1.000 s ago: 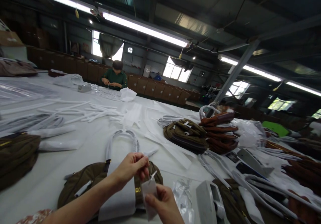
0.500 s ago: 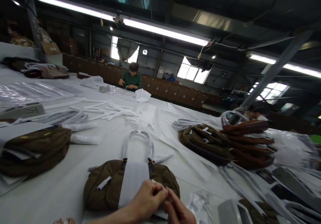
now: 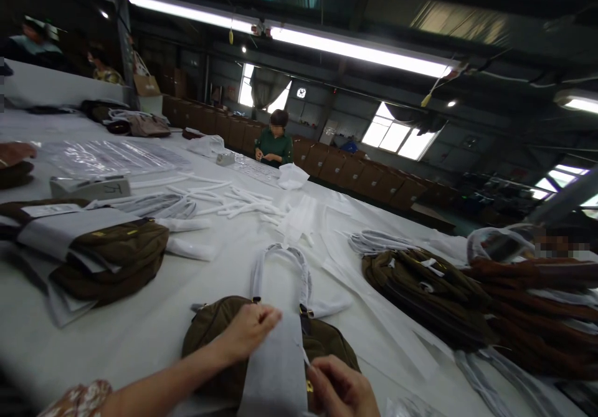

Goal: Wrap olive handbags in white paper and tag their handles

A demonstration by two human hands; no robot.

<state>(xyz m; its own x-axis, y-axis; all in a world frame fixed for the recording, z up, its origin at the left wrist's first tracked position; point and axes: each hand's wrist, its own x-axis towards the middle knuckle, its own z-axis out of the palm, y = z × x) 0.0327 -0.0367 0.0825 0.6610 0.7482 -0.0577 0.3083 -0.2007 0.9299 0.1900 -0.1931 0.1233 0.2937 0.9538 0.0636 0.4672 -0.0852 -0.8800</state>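
An olive-green handbag (image 3: 329, 342) lies in front of me, its two upright handles (image 3: 306, 273) wrapped in white material. A wide pale paper band (image 3: 275, 361) runs down the bag's middle. Over the bag's left half, beside the band, is my left hand (image 3: 250, 333), its fingers closed; whatever they may hold is hidden. My right hand (image 3: 346, 386) is closed in a pinch at the bag's right half. A thin white strip (image 3: 306, 357) shows at its fingertips, near a small gold-coloured metal fitting (image 3: 309, 386).
Stacked olive bags (image 3: 112, 249) lie at left; more olive bags (image 3: 420, 292) and brown bags (image 3: 537, 317) sit at right. White strips (image 3: 233, 202) and clear plastic sheets (image 3: 116, 157) cover parts of the table. A person in green (image 3: 275, 143) works across it.
My hands have come apart: the left has moved left and up past the paper band, while the right stays over the bag's right side. The whole view has shifted left.
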